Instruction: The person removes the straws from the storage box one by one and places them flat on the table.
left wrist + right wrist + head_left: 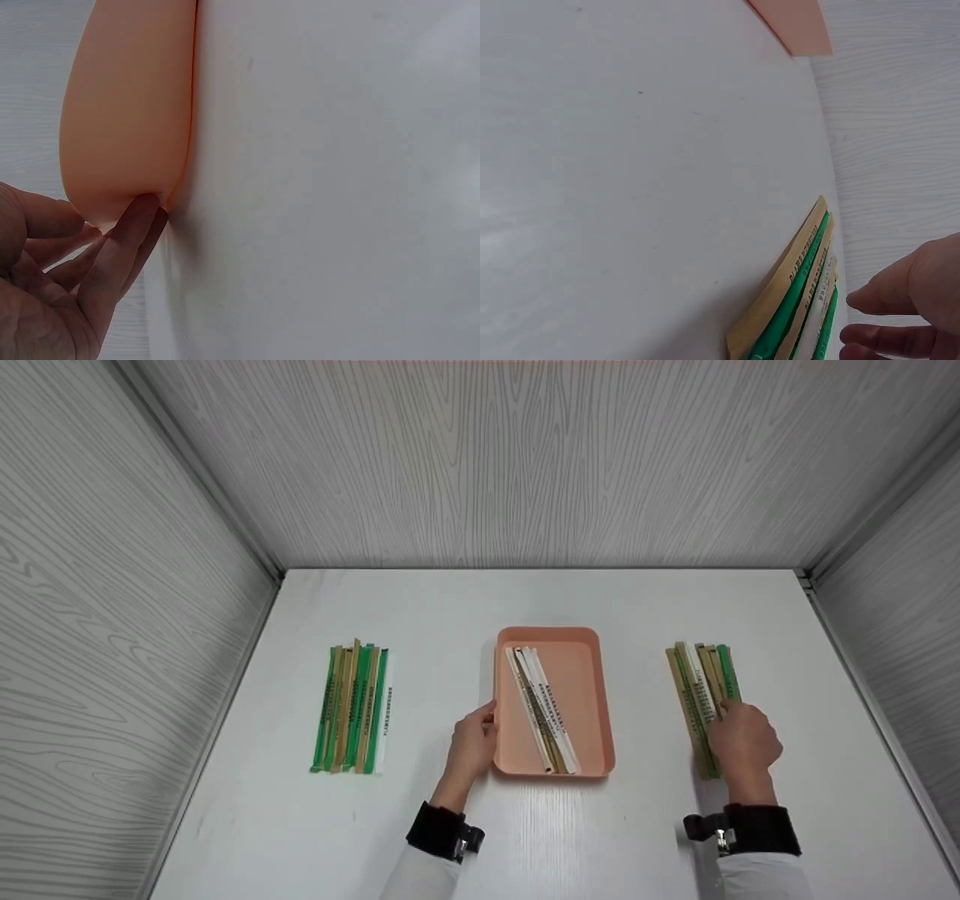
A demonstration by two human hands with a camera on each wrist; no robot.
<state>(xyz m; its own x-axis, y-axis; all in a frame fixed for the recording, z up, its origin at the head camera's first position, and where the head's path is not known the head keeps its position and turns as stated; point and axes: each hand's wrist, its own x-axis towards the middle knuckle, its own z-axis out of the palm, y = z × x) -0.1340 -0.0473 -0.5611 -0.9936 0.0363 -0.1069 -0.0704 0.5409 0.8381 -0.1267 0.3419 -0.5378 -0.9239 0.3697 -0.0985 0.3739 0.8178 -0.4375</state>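
A shallow pink tray [589, 697] stands mid-table with several long, slim wrapped packets [551, 712], white and brown with printed lettering, lying slanted in it. My left hand [472, 742] holds the tray's left wall near its front corner. In the left wrist view its thumb and fingers [135, 225] are bent about the tray's edge. On the right lies a bunch of similar packets [694, 701] in brown, green and white. Over its near right side is my right hand [746, 739], hiding part of the bunch. The right wrist view shows a gap between thumb and fingers [885, 341], beside the packets.
At the left of the white table [247, 810] another bunch of green, brown and white packets [351, 709] lies side by side. Wood-grain panels [487, 465] rise at the back and on both sides of the table.
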